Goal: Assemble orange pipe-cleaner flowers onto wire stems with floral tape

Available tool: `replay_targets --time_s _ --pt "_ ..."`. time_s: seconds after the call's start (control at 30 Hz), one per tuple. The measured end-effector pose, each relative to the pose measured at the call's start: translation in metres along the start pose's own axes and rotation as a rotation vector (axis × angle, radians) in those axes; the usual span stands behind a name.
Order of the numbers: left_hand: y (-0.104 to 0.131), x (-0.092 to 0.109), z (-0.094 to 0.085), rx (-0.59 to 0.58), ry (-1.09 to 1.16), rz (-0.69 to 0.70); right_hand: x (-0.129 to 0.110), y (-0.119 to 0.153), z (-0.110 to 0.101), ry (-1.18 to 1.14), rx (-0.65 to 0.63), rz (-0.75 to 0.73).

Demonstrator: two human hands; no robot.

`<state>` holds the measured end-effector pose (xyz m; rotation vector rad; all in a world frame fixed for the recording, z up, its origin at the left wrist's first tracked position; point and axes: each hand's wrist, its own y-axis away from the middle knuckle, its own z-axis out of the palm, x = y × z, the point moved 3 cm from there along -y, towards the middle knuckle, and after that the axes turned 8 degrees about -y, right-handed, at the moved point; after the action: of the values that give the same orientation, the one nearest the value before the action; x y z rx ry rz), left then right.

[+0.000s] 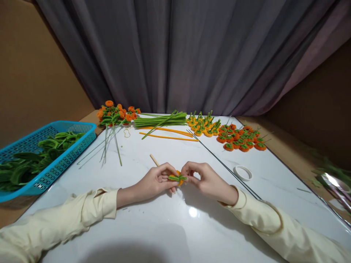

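Between my two hands is a yellow-orange pipe-cleaner flower with short green pipe-cleaner pieces across its face. My left hand pinches it from the left, with fingers closed behind and under it. Thumb and index finger of my right hand grip the green piece on the flower's right side. A thin wooden stick sticks out above my left hand; its lower end is hidden there, so I cannot tell whether the hand holds it.
A blue basket of green leaf shapes stands left. Along the back lie finished orange flowers, green pipe cleaners, yellow flower heads and orange flower heads. Dark wires and a white tape roll lie right.
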<state>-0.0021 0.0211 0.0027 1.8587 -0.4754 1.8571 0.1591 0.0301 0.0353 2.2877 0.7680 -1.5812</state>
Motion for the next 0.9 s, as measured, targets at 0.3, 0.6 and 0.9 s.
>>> replay_targets --time_s 0.3,0.6,0.9 --pt "-0.006 0.002 -0.007 -0.142 0.182 -0.028 0.002 -0.002 -0.002 -0.068 0.075 0.002" --pt "-0.014 -0.007 -0.015 -0.236 0.292 -0.217 0.006 0.0 0.004 -0.149 0.063 -0.029" --pt "-0.014 -0.007 -0.019 -0.304 0.262 -0.223 0.009 0.004 0.007 -0.042 0.166 -0.185"
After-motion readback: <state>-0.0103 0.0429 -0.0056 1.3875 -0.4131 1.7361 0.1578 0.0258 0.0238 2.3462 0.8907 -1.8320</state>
